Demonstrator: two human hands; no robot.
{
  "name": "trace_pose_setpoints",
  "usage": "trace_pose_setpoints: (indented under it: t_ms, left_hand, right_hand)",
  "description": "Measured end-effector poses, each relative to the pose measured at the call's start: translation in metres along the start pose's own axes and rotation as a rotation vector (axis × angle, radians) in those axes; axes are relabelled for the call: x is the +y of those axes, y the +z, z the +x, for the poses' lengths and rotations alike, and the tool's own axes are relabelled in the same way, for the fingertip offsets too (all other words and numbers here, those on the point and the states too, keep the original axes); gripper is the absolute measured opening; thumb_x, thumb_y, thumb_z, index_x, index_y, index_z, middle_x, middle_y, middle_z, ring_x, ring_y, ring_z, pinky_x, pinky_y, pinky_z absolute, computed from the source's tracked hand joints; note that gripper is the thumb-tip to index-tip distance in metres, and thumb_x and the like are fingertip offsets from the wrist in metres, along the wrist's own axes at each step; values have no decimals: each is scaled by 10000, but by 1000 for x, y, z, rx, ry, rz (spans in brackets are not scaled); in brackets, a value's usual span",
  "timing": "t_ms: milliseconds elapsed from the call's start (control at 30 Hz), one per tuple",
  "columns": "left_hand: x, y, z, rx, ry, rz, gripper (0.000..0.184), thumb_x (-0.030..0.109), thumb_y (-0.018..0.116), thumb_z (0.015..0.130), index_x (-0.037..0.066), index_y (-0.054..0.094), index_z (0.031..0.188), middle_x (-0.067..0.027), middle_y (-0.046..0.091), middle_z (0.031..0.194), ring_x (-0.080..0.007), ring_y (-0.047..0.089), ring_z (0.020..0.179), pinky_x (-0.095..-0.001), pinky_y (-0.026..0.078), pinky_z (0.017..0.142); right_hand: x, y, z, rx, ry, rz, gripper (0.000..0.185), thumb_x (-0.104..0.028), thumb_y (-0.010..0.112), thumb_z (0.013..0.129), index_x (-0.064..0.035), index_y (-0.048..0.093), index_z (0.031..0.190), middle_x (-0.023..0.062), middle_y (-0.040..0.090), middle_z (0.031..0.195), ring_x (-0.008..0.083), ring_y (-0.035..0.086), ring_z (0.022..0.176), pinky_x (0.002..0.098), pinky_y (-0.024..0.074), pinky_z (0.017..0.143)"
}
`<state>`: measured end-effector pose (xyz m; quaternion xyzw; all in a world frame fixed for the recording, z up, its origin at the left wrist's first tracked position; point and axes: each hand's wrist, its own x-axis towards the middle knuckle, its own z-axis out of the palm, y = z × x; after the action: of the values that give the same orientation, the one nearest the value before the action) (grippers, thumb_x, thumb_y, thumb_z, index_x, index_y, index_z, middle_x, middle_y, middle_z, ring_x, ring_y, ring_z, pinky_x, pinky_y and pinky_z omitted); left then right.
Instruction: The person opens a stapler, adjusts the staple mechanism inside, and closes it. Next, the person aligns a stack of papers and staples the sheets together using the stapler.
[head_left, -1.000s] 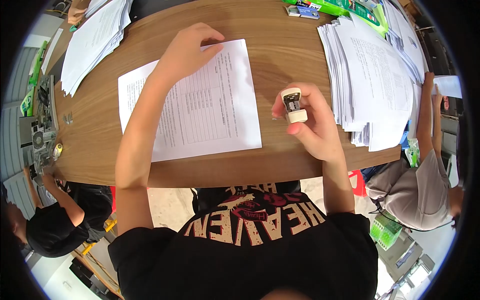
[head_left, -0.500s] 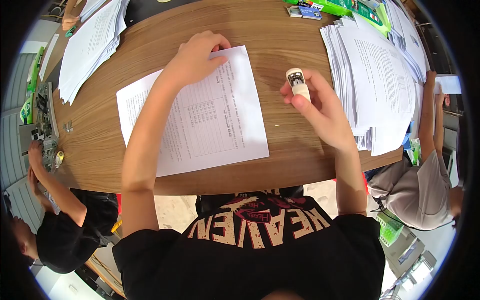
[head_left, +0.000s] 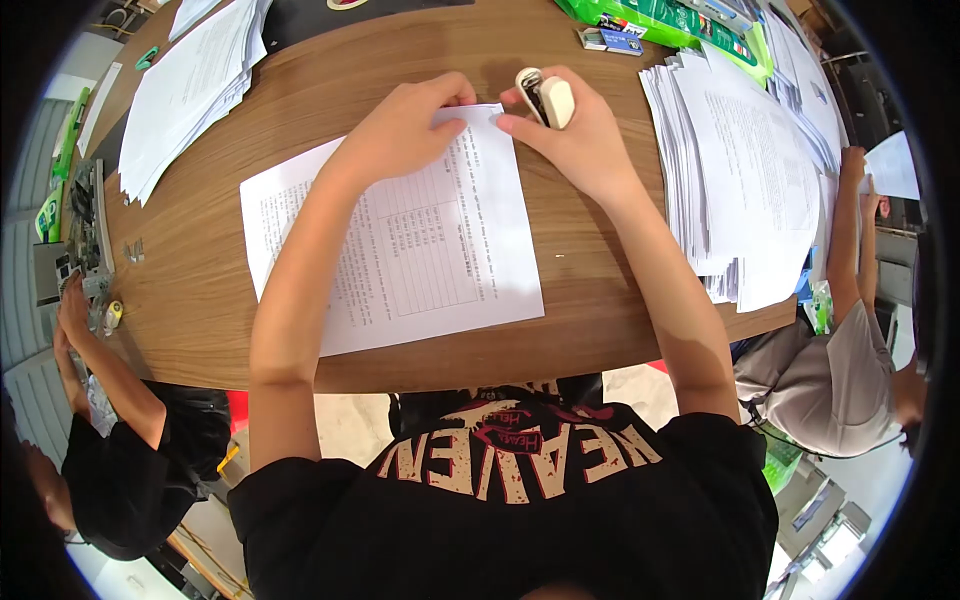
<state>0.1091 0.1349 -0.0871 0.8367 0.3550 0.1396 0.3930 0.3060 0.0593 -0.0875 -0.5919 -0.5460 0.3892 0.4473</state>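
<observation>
Printed sheets of paper [head_left: 500, 240] lie on the wooden table in front of me, turned at a slant. My left hand [head_left: 405, 130] is closed on their far edge, thumb on top and fingers curled over. In my right hand [head_left: 588, 140] is a small white stapler [head_left: 556, 103], its metal inside showing. The stapler is close to the sheets' far right corner, where my right thumb meets the paper. Whether its jaws are around the corner I cannot tell.
Tall paper stacks stand on the right [head_left: 755, 190] and far left [head_left: 190, 110]. A small blue box [head_left: 612, 41] and a green package [head_left: 690, 30] lie at the back right. Loose staples [head_left: 134, 252] lie at left. One person sits on each side.
My right hand has carried the stapler up and left to the sheets' far right corner and turned it. My left hand keeps its hold, and the sheets have shifted slightly.
</observation>
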Motion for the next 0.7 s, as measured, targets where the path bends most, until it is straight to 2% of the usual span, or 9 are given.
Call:
trace_pose_setpoints:
  t_ms: [133,233,300,367,467,533,633,700]
  left_hand:
    - [2,-2,-1,18,24,5,156,79,581,878,11,551,1015,-108,636,944,-253,602,935,-334,445,888]
    - [8,-2,2,30,68,-8,147,114,576,910,10,585,1014,-86,643,925,-216,602,891,-320,459,869]
    - [9,1,7,86,179,-159,153,145,575,933,9,615,991,-53,650,881,-168,595,823,-306,475,849]
    - [8,3,9,123,158,-139,150,146,579,935,7,617,975,-42,650,866,-152,589,806,-300,478,848]
    - [11,3,9,189,139,-129,147,150,589,934,7,621,955,-27,652,843,-134,589,789,-294,482,848]
    - [12,3,8,217,139,-141,146,151,596,932,10,624,950,-22,655,836,-131,593,789,-293,483,849]
    - [12,5,7,214,131,-186,138,153,596,935,20,626,954,-21,657,848,-124,601,824,-285,480,862]
    - [11,10,7,302,222,-219,130,152,605,911,24,621,924,-62,653,790,-180,593,710,-299,497,769]
  right_hand:
    - [10,10,8,53,-14,-32,305,-124,763,773,-48,599,1018,31,686,857,101,641,804,265,522,720]
    - [7,11,4,68,-40,-22,290,-122,764,775,-50,597,1001,29,683,855,89,635,793,255,515,693]
    - [5,14,4,75,-40,-8,273,-115,759,781,-50,596,990,22,680,851,82,630,793,248,509,692]
    - [4,14,5,86,-42,6,256,-108,755,786,-49,595,978,16,676,847,76,625,792,241,503,692]
    - [8,9,10,35,-86,146,240,-109,750,799,-40,589,963,20,663,856,86,622,786,239,493,665]
    - [11,5,13,-43,97,492,237,-107,751,802,-36,580,951,29,641,852,103,620,781,244,479,629]
    - [13,5,14,-54,130,570,244,-109,755,802,-37,573,948,38,623,843,121,616,761,249,465,597]
    - [11,4,14,-84,146,602,236,-104,753,805,-38,574,942,35,617,834,122,610,750,251,465,599]
